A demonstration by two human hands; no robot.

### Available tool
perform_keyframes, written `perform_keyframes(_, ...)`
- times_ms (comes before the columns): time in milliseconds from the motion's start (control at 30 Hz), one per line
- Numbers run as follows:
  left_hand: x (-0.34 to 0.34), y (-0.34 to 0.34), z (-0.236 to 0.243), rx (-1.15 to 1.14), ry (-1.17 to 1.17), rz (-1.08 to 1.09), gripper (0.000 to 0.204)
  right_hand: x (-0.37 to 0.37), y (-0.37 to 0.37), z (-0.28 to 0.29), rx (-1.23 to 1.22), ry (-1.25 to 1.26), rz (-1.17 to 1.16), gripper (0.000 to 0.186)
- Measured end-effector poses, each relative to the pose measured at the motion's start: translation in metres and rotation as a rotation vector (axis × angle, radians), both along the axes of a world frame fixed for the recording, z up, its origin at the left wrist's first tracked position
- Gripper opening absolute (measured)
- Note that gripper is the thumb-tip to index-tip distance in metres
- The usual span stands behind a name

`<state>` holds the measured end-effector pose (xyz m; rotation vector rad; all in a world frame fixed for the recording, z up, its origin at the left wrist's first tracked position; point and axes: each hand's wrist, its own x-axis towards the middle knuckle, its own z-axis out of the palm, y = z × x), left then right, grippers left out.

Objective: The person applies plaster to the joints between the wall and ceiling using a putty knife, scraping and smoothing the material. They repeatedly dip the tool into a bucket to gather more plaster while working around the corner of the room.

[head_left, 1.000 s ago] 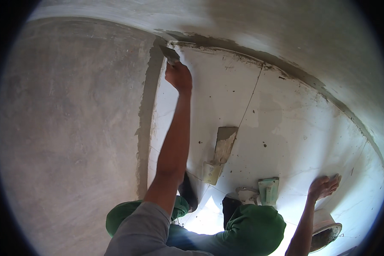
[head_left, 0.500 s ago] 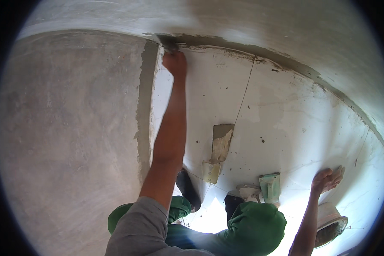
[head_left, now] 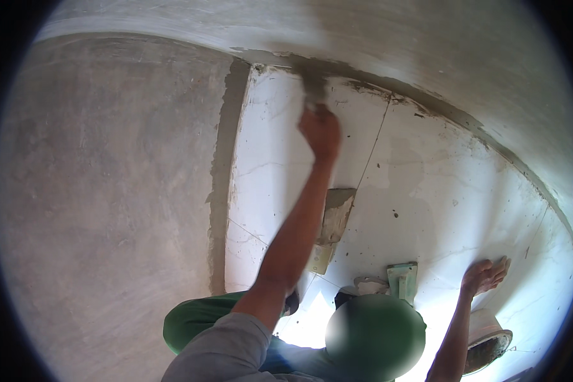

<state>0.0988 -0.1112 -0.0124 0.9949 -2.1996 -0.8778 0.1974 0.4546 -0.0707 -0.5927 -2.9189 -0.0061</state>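
Note:
My left hand (head_left: 321, 127) reaches far forward, closed around the handle of a putty knife (head_left: 313, 83). The blade is smeared by motion. It meets the grey mortar strip (head_left: 363, 73) along the foot of the far wall, above the white tiles. My right hand (head_left: 484, 277) is held out at the right with its fingers stretched and apart, and nothing shows in it. Below that hand stands a round bucket (head_left: 487, 350) with a dirty inside, partly hidden by my right forearm.
A mortar-smeared rectangular board (head_left: 337, 213) and a yellowish piece (head_left: 320, 261) lie on the white tiled floor (head_left: 426, 216). Closer to my green-trousered knee (head_left: 379, 331) is a pale green float (head_left: 402, 280). A grey wall (head_left: 121, 178) rises on the left.
My left hand has moved right along the far wall with the putty knife, away from the corner, and slightly nearer. My right hand stays almost in place.

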Motion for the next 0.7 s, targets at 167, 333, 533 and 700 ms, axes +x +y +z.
perform_keyframes(167, 0.005, -0.175, -0.032, -0.365, -0.02, 0.273, 0.028, 0.002, -0.005, -0.006, -0.009, -0.029, 0.008, 0.064)
perform_keyframes(333, -0.02, -0.209, -0.039, -0.31, 0.014, 0.355, 0.029, 0.002, 0.001, -0.007, 0.023, -0.043, -0.013, 0.063)
perform_keyframes(533, -0.035, -0.227, -0.037, -0.285, -0.063, 0.393, 0.028, 0.004, 0.005, -0.011, 0.022, -0.021, 0.009, 0.067)
perform_keyframes(700, -0.044, -0.239, -0.043, -0.272, -0.201, 0.423, 0.024, 0.005, 0.007, -0.012, 0.029, -0.006, 0.033, 0.071)
